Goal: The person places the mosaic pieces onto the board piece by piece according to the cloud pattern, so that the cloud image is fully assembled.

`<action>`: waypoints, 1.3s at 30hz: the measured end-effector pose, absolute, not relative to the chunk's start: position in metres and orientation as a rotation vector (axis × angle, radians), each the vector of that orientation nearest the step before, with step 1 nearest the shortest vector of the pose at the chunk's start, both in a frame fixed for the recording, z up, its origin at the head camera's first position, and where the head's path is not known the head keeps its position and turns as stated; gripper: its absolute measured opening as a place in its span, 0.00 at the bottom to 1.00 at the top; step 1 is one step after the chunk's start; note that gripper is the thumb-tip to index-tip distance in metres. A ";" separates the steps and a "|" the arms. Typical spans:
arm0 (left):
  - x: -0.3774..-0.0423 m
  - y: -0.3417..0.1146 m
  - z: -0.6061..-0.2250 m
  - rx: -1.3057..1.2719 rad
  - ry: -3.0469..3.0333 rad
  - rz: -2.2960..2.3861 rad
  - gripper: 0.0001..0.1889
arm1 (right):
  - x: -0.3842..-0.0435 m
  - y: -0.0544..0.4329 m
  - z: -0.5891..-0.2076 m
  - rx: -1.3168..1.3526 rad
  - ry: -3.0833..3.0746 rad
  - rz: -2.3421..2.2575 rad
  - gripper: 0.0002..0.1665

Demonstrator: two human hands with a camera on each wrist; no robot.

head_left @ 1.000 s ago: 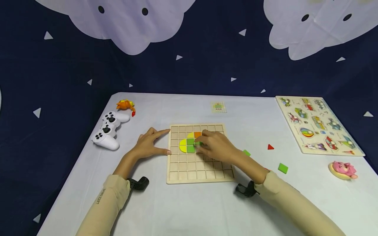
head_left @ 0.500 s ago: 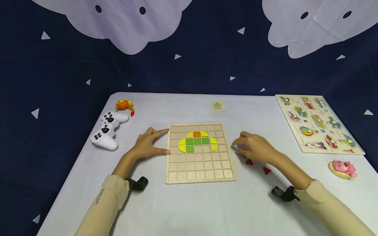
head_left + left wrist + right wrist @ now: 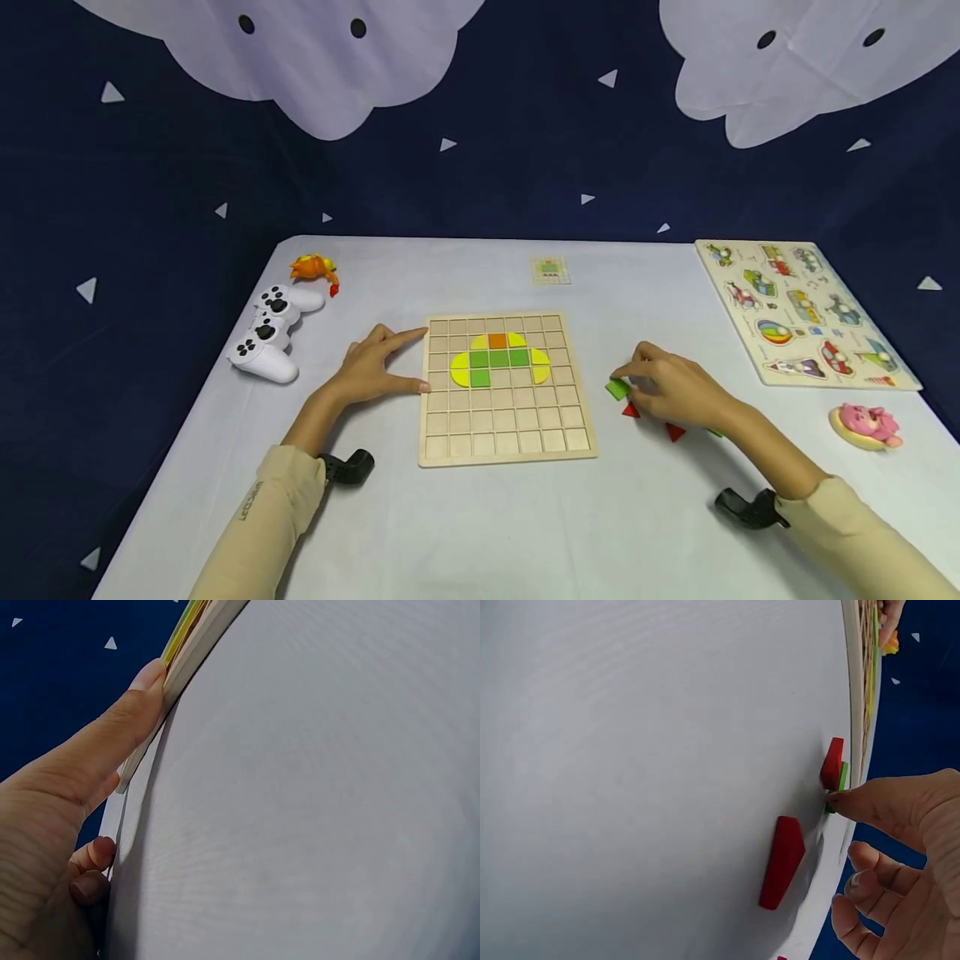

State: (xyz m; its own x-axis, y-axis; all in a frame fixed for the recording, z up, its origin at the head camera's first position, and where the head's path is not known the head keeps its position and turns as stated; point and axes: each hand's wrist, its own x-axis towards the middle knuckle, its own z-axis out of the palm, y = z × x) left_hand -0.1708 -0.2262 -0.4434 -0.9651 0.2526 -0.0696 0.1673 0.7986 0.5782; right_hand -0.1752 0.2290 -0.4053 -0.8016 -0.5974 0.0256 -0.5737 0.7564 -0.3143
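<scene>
My left hand (image 3: 375, 367) spreads thumb and index finger against the left edge of a wooden grid board (image 3: 510, 446). In the left wrist view its thumb (image 3: 124, 724) lies on the board's side. Set in the grid are an orange square tile (image 3: 498, 341), several green square tiles and yellow rounded tiles (image 3: 460, 370). Right of the board, my right hand (image 3: 675, 387) pinches a loose green square tile (image 3: 617, 389) at the tabletop. The right wrist view shows the thumb on that green tile (image 3: 843, 777), beside a red triangle tile (image 3: 832, 763).
Another red triangle (image 3: 675, 432) and a partly hidden green tile (image 3: 716, 432) lie under the right hand. A small pattern card (image 3: 551, 270) lies behind the board. At left are a white game controller (image 3: 273, 333) and an orange toy (image 3: 313, 267); at right, a picture puzzle (image 3: 810, 317) and pink toy (image 3: 868, 425).
My right hand has left the board, where a green tile now completes a row of three, and moved right to the loose green tile. The left hand stays at the board's edge.
</scene>
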 end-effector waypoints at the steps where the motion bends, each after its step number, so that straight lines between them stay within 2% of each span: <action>1: -0.171 -0.226 -0.444 0.332 2.842 0.891 0.49 | -0.175 0.229 -0.406 -0.963 2.874 -0.471 0.17; 24: -0.171 -0.226 -0.443 0.338 2.837 0.903 0.49 | -0.184 0.229 -0.415 -1.118 2.963 -0.474 0.13; 29: -0.171 -0.226 -0.442 0.331 2.833 0.895 0.49 | -0.187 0.226 -0.411 -1.154 2.987 -0.447 0.16; 39: -0.171 -0.224 -0.440 0.316 2.840 0.885 0.49 | -0.188 0.202 -0.395 -1.221 2.933 -0.569 0.12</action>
State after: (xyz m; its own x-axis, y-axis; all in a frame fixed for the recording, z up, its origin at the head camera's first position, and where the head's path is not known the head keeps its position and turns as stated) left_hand -0.1706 -0.2235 -0.4399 -0.9665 0.2438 -0.0802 0.1550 0.8037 0.5745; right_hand -0.1877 0.2019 -0.3953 -0.7106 -0.6711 0.2113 -0.7015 0.6523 -0.2871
